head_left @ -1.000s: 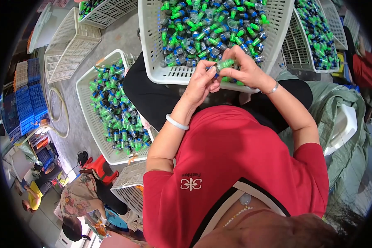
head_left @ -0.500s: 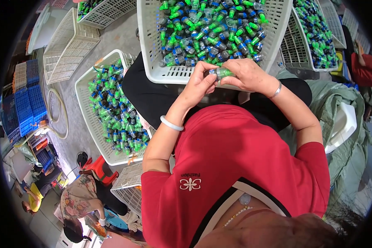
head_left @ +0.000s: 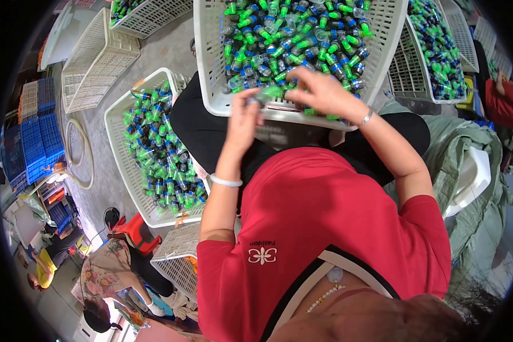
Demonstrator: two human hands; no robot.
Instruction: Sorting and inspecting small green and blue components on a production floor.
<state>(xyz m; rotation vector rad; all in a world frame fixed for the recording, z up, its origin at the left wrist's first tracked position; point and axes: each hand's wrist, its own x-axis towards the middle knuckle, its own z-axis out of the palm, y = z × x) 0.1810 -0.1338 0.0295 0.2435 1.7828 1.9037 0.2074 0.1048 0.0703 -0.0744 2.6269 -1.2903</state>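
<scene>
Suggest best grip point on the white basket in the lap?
Probably the near rim of the white basket, from the person's side with the left hand. That edge is bare and closest; the interior is heaped with green-capped bottles, and the walls are open lattice.

Hands at white basket of green-capped vials, seen from above.
Left hand [head_left: 246, 117] and right hand [head_left: 319, 91] meet over near rim of white basket [head_left: 211, 85] on lap; fingers [head_left: 255, 98] pinch a small green-capped vial [head_left: 272, 92], blurred. Second basket [head_left: 125, 165] of vials on floor to person's left.
</scene>
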